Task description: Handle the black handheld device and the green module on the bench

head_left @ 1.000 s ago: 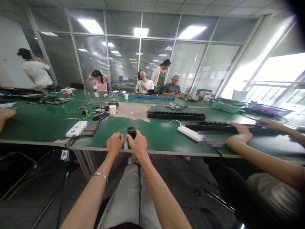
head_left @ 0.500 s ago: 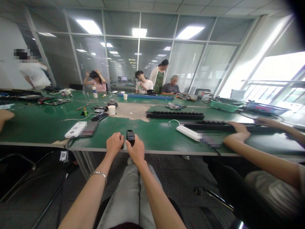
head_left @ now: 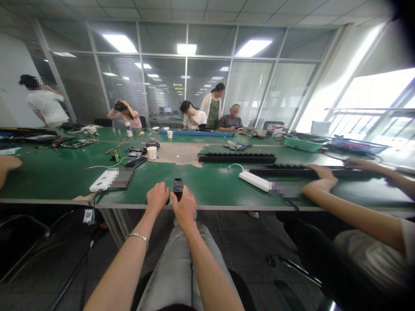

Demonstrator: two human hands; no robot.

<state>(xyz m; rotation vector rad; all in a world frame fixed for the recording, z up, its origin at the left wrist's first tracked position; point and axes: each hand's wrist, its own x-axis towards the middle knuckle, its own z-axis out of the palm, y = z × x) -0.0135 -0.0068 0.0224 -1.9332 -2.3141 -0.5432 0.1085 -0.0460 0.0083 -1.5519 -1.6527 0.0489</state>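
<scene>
A small black box-shaped device (head_left: 178,185) sits at the near edge of the green table (head_left: 58,172). My right hand (head_left: 184,206) is closed around its lower end. My left hand (head_left: 157,196) is curled into a fist right beside it on the left, touching the table edge; I cannot make out whether its fingers grip the device. A metal bracelet is on my left wrist.
A white power bank (head_left: 103,179) lies to the left, a white power strip (head_left: 254,179) to the right. A neighbour's hand (head_left: 319,172) rests on a long black strip (head_left: 236,157). A paper cup (head_left: 151,152), a phone and cables lie farther back. Several people are at the far side.
My hands and the black device have drifted slightly toward the table's near edge. The person at the far left lowered their head onto their arms.
</scene>
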